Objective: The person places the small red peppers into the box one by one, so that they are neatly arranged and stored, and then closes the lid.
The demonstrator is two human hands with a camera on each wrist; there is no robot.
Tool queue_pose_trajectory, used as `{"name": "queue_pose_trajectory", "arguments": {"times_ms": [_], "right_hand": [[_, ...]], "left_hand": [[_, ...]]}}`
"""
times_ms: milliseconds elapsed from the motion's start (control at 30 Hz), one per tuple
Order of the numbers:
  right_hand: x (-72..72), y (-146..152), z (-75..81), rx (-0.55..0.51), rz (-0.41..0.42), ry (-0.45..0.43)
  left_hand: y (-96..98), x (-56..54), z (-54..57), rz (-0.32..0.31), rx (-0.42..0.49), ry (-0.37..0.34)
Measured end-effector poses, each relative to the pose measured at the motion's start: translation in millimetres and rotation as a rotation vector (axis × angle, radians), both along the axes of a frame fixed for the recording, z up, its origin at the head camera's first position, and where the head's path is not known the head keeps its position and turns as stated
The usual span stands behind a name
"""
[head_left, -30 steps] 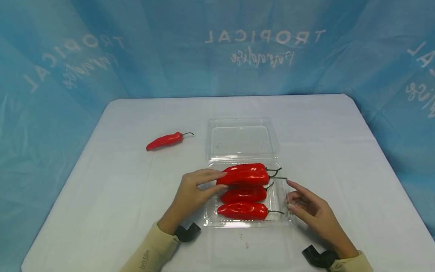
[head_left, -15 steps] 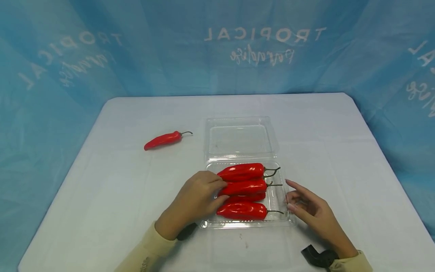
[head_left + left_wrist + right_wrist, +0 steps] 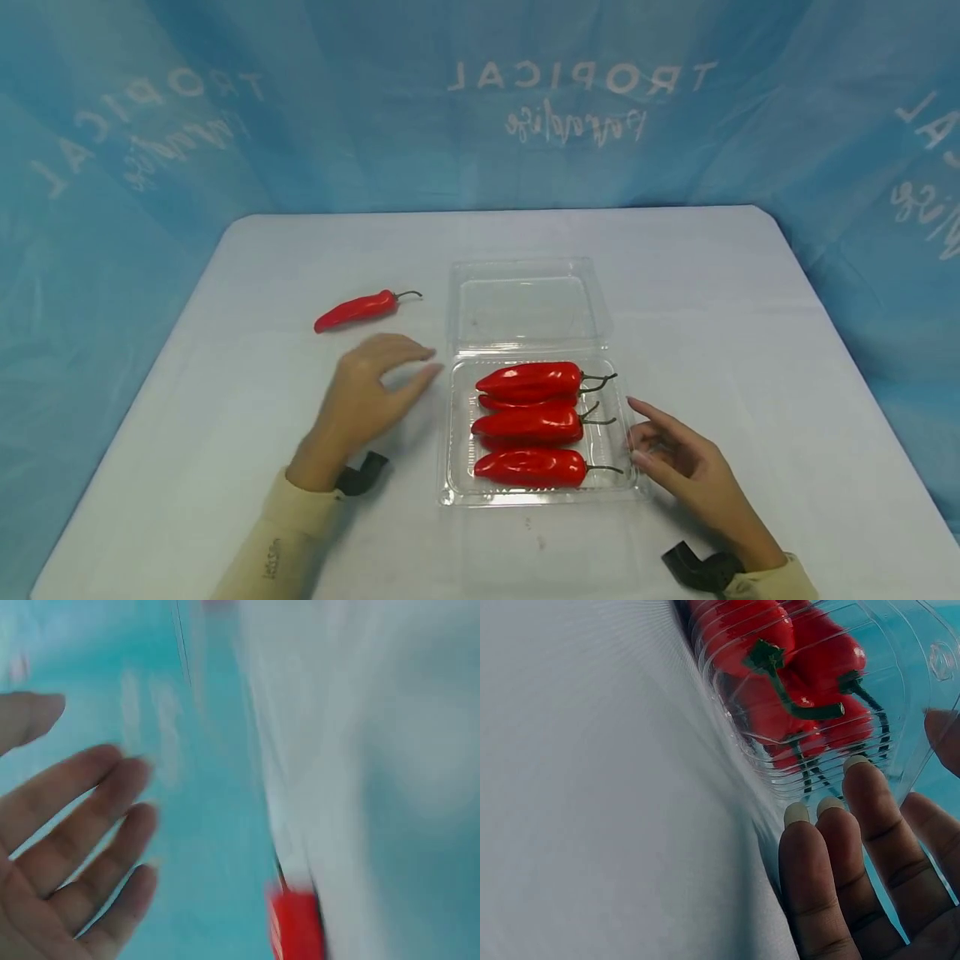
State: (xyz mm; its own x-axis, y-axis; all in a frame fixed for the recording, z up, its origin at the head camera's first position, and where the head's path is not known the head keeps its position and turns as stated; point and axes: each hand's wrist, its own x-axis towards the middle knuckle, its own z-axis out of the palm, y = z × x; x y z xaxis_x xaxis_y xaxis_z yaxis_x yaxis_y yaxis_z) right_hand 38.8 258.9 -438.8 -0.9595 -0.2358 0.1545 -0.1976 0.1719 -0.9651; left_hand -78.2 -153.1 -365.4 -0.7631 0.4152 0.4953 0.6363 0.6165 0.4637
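Several red chili peppers (image 3: 529, 468) lie side by side and stacked in the lower half of a clear plastic clamshell container (image 3: 459, 479), stems toward the right. Its lid (image 3: 531, 304) lies folded back behind it. Left of the container, my left hand (image 3: 367, 392) hovers over the table with nothing in it, thumb and fingers spread apart. Beyond that hand one loose red pepper (image 3: 358, 311) lies on the cloth, its end also in the left wrist view, a red pepper (image 3: 296, 922). My right hand (image 3: 693, 467) touches the container's right wall with relaxed fingertips (image 3: 866, 784).
A white cloth (image 3: 225, 467) covers the table. Blue curtains (image 3: 375, 142) with white lettering hang behind and at both sides. Small brownish marks (image 3: 540, 542) show in front of the container. Dark wrist mounts (image 3: 701, 568) sit on both wrists.
My left hand laid a pepper on the others in the container and let go of it. Then it moved left, away from the container. My right hand has stayed in place.
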Motion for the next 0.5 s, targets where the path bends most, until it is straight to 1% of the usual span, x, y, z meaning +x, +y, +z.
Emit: {"name": "queue_pose_trajectory", "arguments": {"times_ms": [67, 133, 200, 267, 300, 367, 400, 467, 500], "right_hand": [[-0.2, -0.8, 0.2, 0.001, 0.000, 0.000], [-1.0, -1.9, 0.1, -0.004, 0.006, 0.000], [-1.7, -3.2, -0.5, -0.011, 0.014, -0.003], [-1.7, -3.9, -0.8, -0.011, 0.015, -0.005], [-1.6, -3.8, -1.1, -0.010, 0.015, -0.004], [-1.5, -3.4, -1.4, -0.005, 0.013, -0.006], [-1.6, -3.0, -1.5, -0.003, 0.013, -0.006], [-2.0, -2.0, -1.5, 0.006, 0.015, -0.004], [-2.2, -1.4, -1.8, 0.008, 0.016, -0.004]], "left_hand": [[-28.7, -20.3, -4.4, 0.132, 0.086, -0.026], [-60.7, -40.2, -11.1, 0.264, 0.142, -0.094], [-91.5, -56.5, -19.2, 0.380, 0.185, -0.200], [-115.5, -68.0, -27.8, 0.473, 0.212, -0.320], [-124.6, -72.3, -31.9, 0.504, 0.222, -0.384], [-136.3, -76.8, -40.5, 0.541, 0.237, -0.487], [-139.2, -77.5, -44.7, 0.552, 0.231, -0.527], [-141.5, -76.7, -51.9, 0.554, 0.225, -0.587], [-141.7, -76.0, -55.6, 0.549, 0.220, -0.600]]}}
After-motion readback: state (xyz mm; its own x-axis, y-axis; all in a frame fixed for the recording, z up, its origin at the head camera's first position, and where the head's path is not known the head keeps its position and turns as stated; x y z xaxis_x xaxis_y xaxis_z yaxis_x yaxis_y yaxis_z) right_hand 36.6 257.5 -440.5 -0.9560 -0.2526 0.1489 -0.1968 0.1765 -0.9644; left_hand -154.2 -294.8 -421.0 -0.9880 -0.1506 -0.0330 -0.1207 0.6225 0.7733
